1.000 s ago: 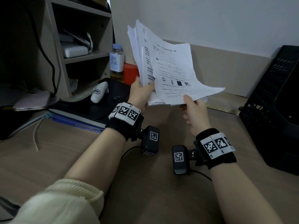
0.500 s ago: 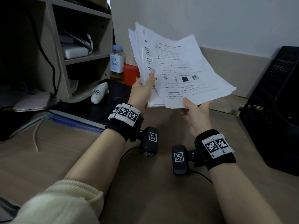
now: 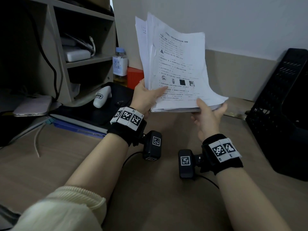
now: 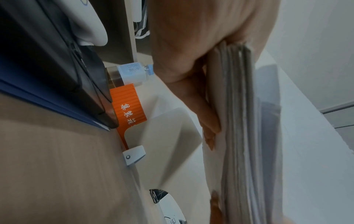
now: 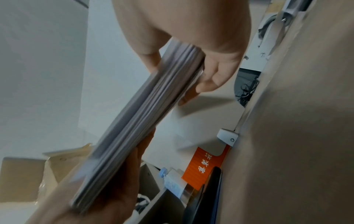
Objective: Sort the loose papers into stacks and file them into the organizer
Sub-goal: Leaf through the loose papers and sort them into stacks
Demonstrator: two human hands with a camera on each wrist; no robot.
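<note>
Now both hands' grip pinches the papers point(image 3: 175, 64) by their bottom edge, above bare desk point(image 3: 66, 155).

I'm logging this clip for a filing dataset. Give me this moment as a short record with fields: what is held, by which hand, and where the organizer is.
held item: stack of papers, upright above the desk
left hand: grips the stack's lower left edge
right hand: holds the lower right corner, thumb on top
organizer: black mesh, on the desk to the right, apart from the papers
filing: not yet done
</note>
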